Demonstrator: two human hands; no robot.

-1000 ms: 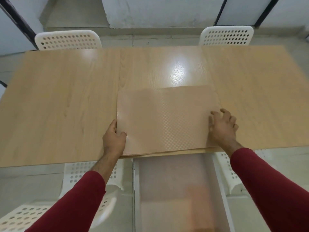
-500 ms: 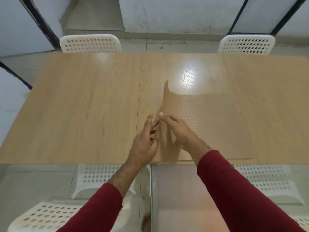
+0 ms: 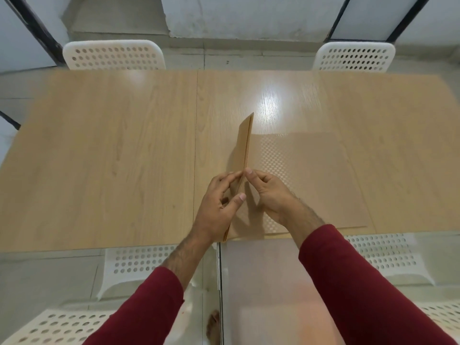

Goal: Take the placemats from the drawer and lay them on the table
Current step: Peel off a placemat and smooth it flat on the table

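Observation:
A stack of tan, dotted placemats (image 3: pixel 311 180) lies on the wooden table (image 3: pixel 99 158) near its front edge. The stack's left edge is lifted upright (image 3: pixel 245 143), showing several thin layers. My left hand (image 3: pixel 221 202) pinches that raised edge between fingertips and thumb. My right hand (image 3: pixel 267 192) pinches the same edge from the right side, thumb tip at the top. The white drawer (image 3: pixel 263 290) stands open below the table edge, between my red-sleeved forearms.
Two white perforated chairs (image 3: pixel 113 56) (image 3: pixel 354 57) stand at the table's far side. Two more chairs (image 3: pixel 139 262) (image 3: pixel 383 255) are tucked in at the near side, flanking the drawer. A wall and dark window frames lie beyond.
Both hands left the stack's two sides and met at its left edge. That edge has risen from flat to nearly upright, with the layers fanned between my fingers.

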